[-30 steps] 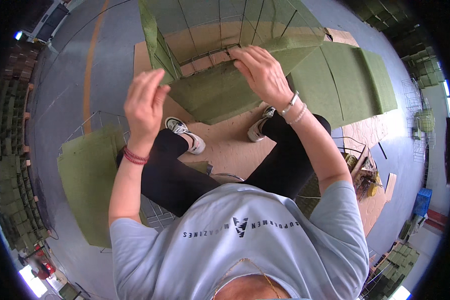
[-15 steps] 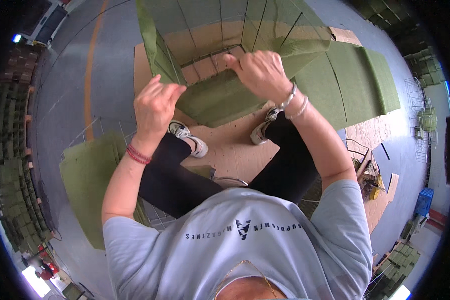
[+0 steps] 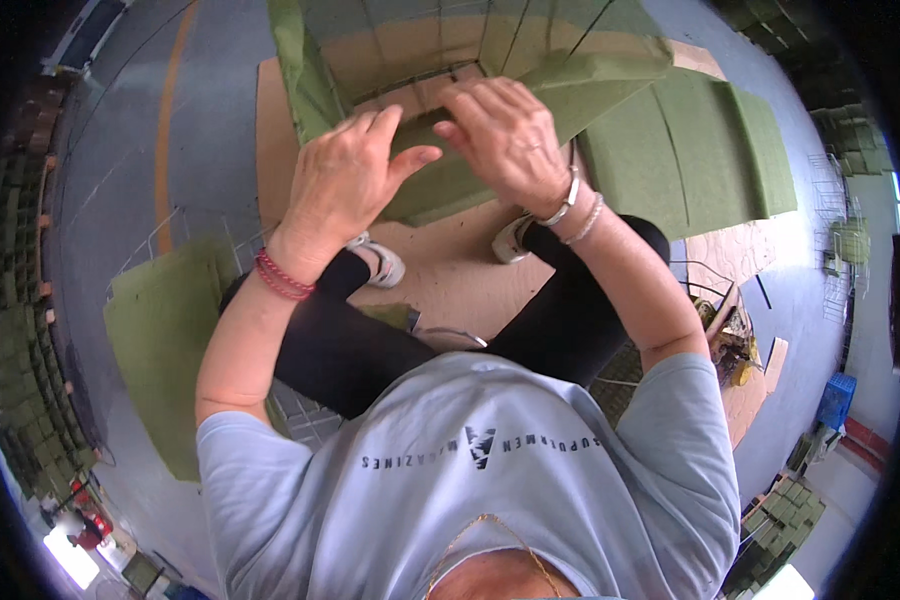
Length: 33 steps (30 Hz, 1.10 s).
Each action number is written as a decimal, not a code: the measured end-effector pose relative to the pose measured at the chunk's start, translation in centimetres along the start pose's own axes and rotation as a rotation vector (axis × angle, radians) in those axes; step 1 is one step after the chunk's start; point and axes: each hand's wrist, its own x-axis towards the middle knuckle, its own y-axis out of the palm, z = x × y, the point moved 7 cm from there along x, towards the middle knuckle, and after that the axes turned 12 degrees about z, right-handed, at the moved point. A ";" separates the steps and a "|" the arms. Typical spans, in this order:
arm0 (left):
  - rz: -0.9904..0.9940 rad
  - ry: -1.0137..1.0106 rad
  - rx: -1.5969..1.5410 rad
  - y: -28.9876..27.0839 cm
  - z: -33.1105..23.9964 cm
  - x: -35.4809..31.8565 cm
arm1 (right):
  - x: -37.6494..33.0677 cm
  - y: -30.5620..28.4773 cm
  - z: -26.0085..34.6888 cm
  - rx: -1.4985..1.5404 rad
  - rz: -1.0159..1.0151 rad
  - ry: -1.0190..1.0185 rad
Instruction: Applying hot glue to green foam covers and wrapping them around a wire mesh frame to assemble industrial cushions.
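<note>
In front of me stands a box-shaped wire frame (image 3: 413,75) with green fabric (image 3: 610,95) around its sides. My left hand (image 3: 345,175) is over the near flap, thumb stuck out and fingers stretched, with nothing seen in it. Close by on its right, my right hand (image 3: 510,140) has its fingers bent forward at the near edge of the frame and its thumb apart. Whether either hand touches the fabric cannot be made out. A wide green fabric panel (image 3: 685,150) spreads out to the right of the frame.
Brown cardboard (image 3: 450,260) lies under the frame and my feet. On the left are green fabric sheets (image 3: 165,350) by thin wire frames. Tools and scraps (image 3: 735,345) sit to the right, with a blue crate (image 3: 836,400) beyond. Stacked green goods (image 3: 20,370) line the left side.
My left hand has moved right and its fingers have straightened out of a curl. My right hand has shifted slightly toward the left. The two hands are now closer together.
</note>
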 end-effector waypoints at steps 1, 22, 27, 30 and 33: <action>0.173 -0.059 -0.074 1.0 0.8 0.6 | 0.0 0.5 -0.3 0.038 0.068 0.034; -0.060 -0.001 0.157 1.6 -0.5 -1.0 | 0.6 -0.4 -0.2 0.170 0.160 0.036; 0.414 -0.178 -0.163 1.8 0.2 1.5 | 0.8 1.2 -1.8 0.154 0.318 0.199; 0.437 -0.123 -0.157 3.5 2.0 2.1 | 2.1 2.6 -2.7 0.104 0.471 0.229; 0.855 -0.185 -0.321 6.0 3.6 3.5 | 2.2 3.6 -3.1 0.064 0.601 0.278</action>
